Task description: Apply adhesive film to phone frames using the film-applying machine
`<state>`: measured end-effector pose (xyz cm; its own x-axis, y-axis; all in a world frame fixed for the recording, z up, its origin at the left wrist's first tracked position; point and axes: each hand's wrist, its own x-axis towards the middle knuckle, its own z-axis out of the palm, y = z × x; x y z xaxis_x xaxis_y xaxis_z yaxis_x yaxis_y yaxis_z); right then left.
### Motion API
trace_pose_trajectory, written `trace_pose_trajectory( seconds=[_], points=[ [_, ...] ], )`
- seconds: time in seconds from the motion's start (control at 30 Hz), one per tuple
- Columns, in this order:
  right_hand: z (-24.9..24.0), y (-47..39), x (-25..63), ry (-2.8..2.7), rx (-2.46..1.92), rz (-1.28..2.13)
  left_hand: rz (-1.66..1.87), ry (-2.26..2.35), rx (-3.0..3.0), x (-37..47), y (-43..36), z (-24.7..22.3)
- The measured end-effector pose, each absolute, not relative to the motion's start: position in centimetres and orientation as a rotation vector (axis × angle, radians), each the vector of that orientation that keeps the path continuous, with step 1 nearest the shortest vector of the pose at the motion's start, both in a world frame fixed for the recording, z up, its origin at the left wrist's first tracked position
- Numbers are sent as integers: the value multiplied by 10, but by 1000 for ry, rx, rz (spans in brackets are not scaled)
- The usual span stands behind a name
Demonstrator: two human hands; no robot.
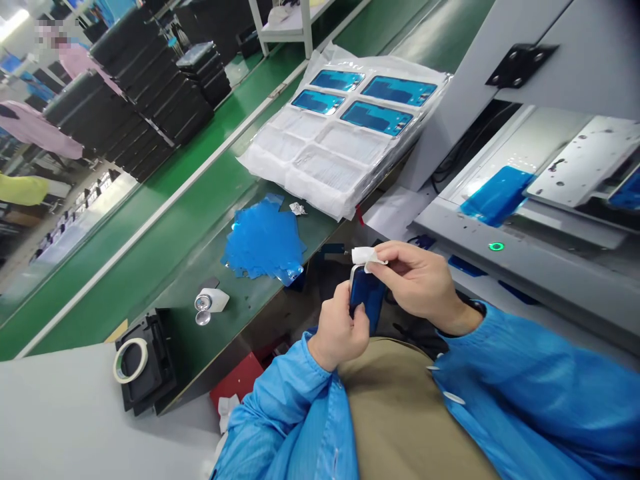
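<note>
My left hand (345,330) grips a dark blue, phone-sized panel (367,293) in front of my body, thumb on its face. At the panel's top edge, my right hand (420,277) pinches a small white wipe (364,256) between thumb and fingers. The wipe touches the panel or lies just over its upper corner; I cannot tell which. Beyond my hands, a white wrapped tray (330,170) on the green bench bears several similar blue-filmed panels (377,119) in its far compartments. A pile of loose blue film sheets (265,240) lies nearer on the bench.
A grey machine (500,267) with a lit green button (497,247) stands to the right, a blue film sheet (497,197) inside it. On the left are a small lidded bottle (213,300), a tape roll (131,361) and black trays (155,373). People in pink stand far left.
</note>
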<state>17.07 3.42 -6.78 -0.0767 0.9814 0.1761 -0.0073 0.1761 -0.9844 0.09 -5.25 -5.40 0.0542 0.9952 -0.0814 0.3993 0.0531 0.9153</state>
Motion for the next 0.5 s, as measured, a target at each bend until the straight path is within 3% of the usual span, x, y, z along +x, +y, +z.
trace_pose_trajectory(
  seconds=[0.3, 0.5],
  points=[
    [-48, 46, 182, -993, -923, 1414, 1052, 1162, 980, -17, -39, -39],
    [-53, 51, 179, -1018, -977, 1286, 1094, 1187, 885, -25, -28, -42]
  ],
)
